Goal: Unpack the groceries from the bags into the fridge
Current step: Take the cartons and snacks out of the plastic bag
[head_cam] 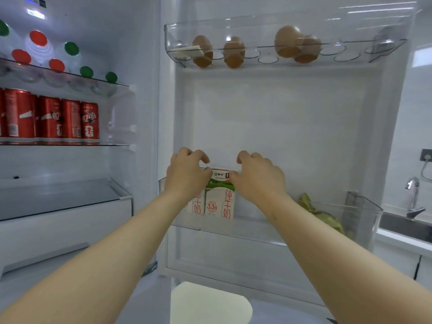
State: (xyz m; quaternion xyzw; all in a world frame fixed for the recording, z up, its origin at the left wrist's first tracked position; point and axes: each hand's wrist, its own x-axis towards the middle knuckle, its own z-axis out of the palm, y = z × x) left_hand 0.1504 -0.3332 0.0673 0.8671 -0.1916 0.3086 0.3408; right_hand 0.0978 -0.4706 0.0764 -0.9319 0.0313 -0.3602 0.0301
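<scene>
The open fridge door fills the middle and right of the frame, and both hands meet just below its centre, at the top of a milk carton. The carton stands upright in the clear door bin, towards the bin's left end. The left hand comes in from the lower left and the right hand from the lower right. Each grips the carton's top from its own side, thumb against the top edge and fingers curled over above it. A second carton stands touching the first on its left, largely hidden behind the left wrist. At the right end of the same bin lies a green package, well apart from the cartons; what it holds is not clear. Along the top of the door runs a clear egg tray with four brown eggs in it. At the left of the frame, inside the fridge, red cola cans stand in a row on a glass shelf. Above them, at the upper left, are bottles with red and green caps. At the right edge a tap stands over a sink.
</scene>
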